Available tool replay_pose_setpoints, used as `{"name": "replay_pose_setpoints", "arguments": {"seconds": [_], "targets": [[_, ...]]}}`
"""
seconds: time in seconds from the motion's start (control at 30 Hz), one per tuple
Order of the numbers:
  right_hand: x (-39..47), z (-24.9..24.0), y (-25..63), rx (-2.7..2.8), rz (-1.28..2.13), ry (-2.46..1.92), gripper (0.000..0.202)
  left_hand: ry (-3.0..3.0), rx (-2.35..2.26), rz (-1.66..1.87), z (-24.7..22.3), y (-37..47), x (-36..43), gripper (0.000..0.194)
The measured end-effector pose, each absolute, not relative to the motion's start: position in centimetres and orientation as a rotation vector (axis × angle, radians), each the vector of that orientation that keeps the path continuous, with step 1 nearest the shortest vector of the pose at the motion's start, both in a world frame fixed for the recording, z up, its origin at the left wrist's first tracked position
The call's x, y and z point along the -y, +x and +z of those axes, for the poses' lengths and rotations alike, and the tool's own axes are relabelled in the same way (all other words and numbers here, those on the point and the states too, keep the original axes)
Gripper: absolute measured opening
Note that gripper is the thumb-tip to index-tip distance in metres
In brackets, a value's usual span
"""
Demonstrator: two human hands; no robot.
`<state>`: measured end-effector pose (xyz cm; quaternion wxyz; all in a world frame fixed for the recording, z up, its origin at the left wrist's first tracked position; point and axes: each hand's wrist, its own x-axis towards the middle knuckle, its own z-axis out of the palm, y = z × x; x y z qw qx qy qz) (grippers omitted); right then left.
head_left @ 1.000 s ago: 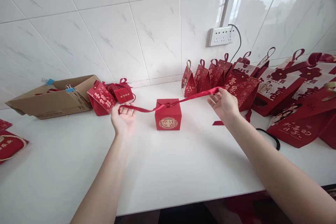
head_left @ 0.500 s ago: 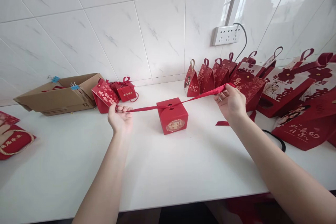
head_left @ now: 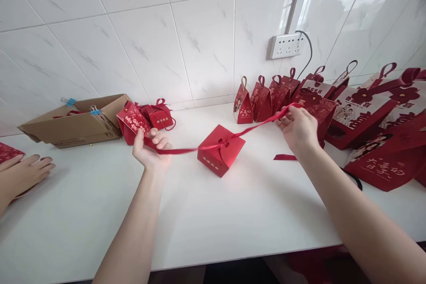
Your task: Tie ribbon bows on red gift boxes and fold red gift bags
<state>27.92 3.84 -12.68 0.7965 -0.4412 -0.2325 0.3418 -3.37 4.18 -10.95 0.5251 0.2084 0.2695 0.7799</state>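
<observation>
On the white table: red box, ribbon pulled both ways

So the little red box sits mid-table, corner toward me, ribbon crossing its top. Right hand is pinching one end. Left hand is half curled with ribbon across it; can't tell if it's actually gripping. Somebody else's hand is at far left.

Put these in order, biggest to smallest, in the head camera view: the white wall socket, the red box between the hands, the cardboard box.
1. Cardboard box, largest
2. Red box
3. White wall socket, smallest
</observation>
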Motion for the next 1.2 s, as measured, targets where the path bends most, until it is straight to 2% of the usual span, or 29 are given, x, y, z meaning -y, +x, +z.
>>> {"name": "replay_pose_setpoints", "arguments": {"seconds": [0.03,0.13,0.23,0.3,0.37,0.43,0.6,0.73,0.87,0.93,1.03,1.2], "targets": [[-3.8,-12.9,27.7,0.565,0.661,-1.039,0.008,0.545,-0.688,1.822,-11.3,-3.3,-4.3,0.029],[-3.2,-13.5,26.2,0.810,0.408,-1.161,0.026,0.845,-0.908,1.706,-12.7,-2.4,-4.5,0.037],[-1.9,-14.0,24.1,1.324,0.378,-1.108,0.019,1.375,-1.132,1.485,-13.7,-1.1,-4.1,0.038],[-1.0,-14.3,22.8,1.687,0.502,-1.101,0.037,1.578,-1.135,1.332,-14.0,-0.4,-3.6,0.041],[-0.4,-14.5,22.0,1.882,0.683,-1.127,0.066,1.640,-1.063,1.172,-14.2,0.0,-3.2,0.047],[-0.2,-14.5,21.8,1.956,0.802,-1.152,0.079,1.662,-1.003,1.052,-14.4,0.0,-3.1,0.050],[-0.4,-14.2,23.0,1.990,0.924,-1.070,0.066,1.666,-1.069,1.163,-14.8,-0.4,-3.6,0.048],[-0.2,-13.8,23.5,2.087,1.011,-0.953,0.077,1.838,-1.072,1.266,-14.6,0.4,-2.8,0.023],[0.0,-13.6,23.5,2.155,1.058,-0.857,0.077,2.023,-0.965,1.099,-14.3,1.3,-1.7,0.023],[0.0,-13.6,23.4,2.129,1.060,-0.850,0.064,2.033,-0.953,1.029,-14.1,1.4,-1.4,0.021],[0.1,-13.6,22.9,2.010,1.003,-0.920,0.033,2.120,-0.928,1.010,-14.0,1.3,-1.3,0.019],[0.1,-13.6,22.0,1.973,0.677,-1.064,0.021,2.324,-0.852,1.064,-13.9,1.6,-0.9,0.025]]}}
